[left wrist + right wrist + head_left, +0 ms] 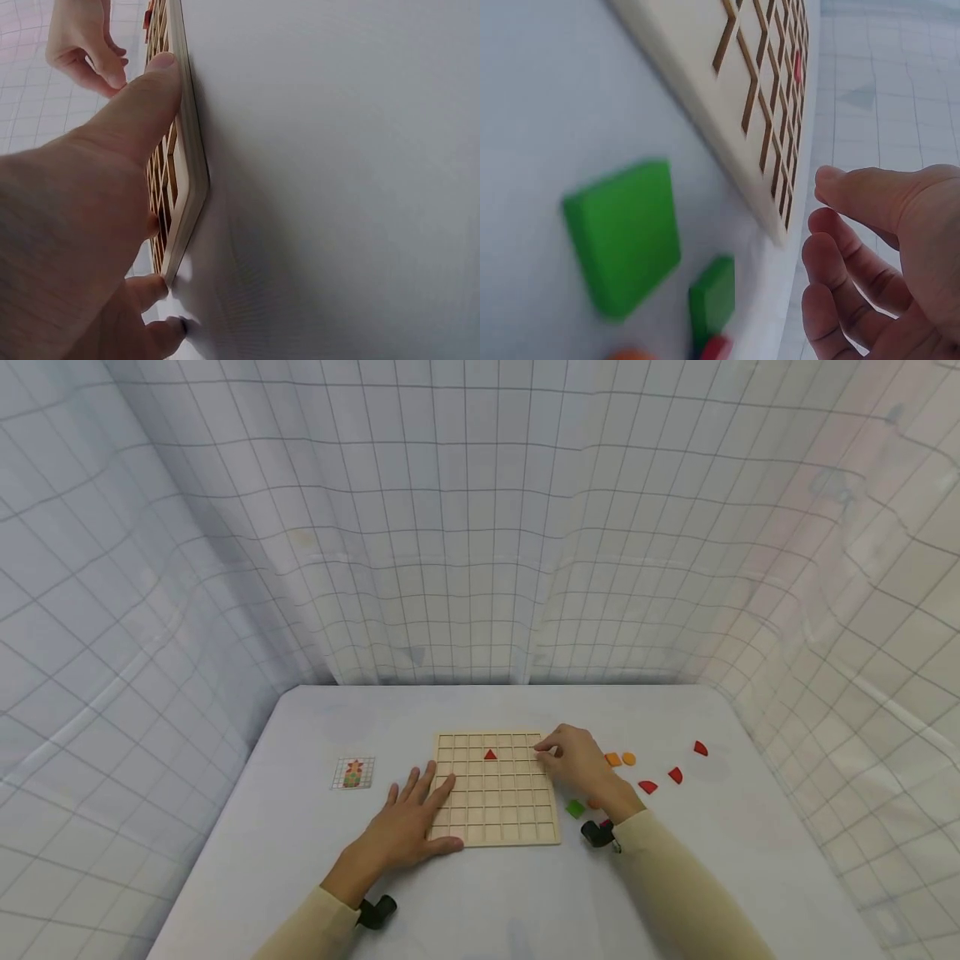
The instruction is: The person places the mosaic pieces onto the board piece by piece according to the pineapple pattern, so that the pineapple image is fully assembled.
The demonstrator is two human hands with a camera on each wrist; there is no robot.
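A pale wooden grid board (495, 831) lies on the white table. One red triangle (491, 755) sits in a cell near its far edge. Spread out, my left hand (405, 827) rests on the board's left side, its thumb (150, 94) over the near edge and its other fingers along the left edge. My right hand (581, 764) hovers by the board's far right side. Its fingers are loosely bent, and a gap shows between thumb and fingertips in the right wrist view, with nothing visible between them.
Right of the board lie green squares (626, 236), an orange square (613, 759), an orange disc (629, 759) and red quarter-circle pieces (676, 775). A small pattern card (352, 773) with a coloured figure is at the left. Gridded white curtains (480, 527) surround the table.
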